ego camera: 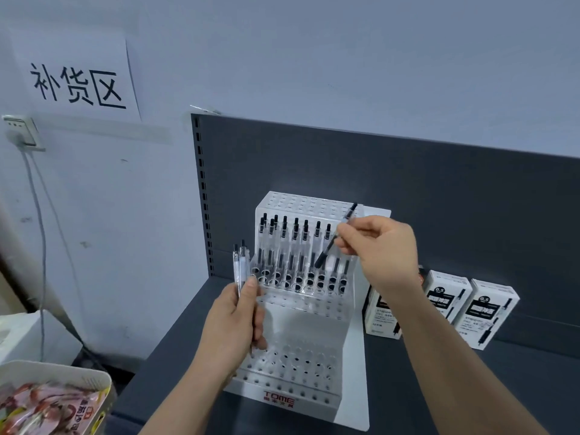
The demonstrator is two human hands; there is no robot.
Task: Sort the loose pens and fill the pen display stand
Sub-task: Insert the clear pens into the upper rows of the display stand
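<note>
A white stepped pen display stand (354, 356) sits on a dark grey shelf. Several clear pens with black caps (295, 246) stand upright in its middle tier; the top and lower tiers show open holes. My left hand (235, 321) grips a small bundle of clear pens (240, 265) at the stand's left side, their tops pointing up. My right hand (376, 246) pinches a single black-tipped pen (329, 246), held tilted over the right end of the middle tier, its lower tip just above the holes.
Three white pen boxes (483, 312) stand on the shelf to the right of the stand. A grey back panel (439, 199) rises behind. A white basket with pink packets (53, 400) sits at bottom left. A cable hangs down the wall on the left.
</note>
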